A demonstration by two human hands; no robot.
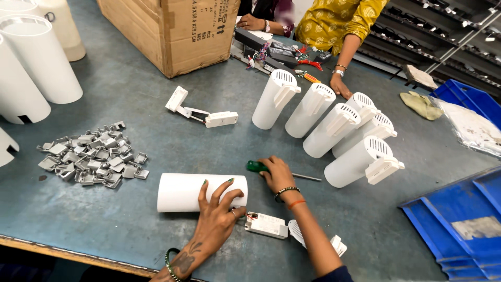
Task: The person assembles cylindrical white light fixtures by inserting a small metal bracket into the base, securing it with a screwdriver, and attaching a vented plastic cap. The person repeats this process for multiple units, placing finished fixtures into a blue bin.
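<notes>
Smooth white cylinder (182,192), green-handled screwdriver (257,166)

A grey-blue worktable (130,104) with a worn wooden front edge is seen under even light. Dark metal shelving (443,26) is placed behind it, and blue plastic bins (459,219) are kept at the right.

I count five finished white lamp housings (334,128) in a row, one bare white tube (180,192), one green-handled screwdriver (257,166), one cardboard box (172,31), and two blue bins (459,219).
</notes>
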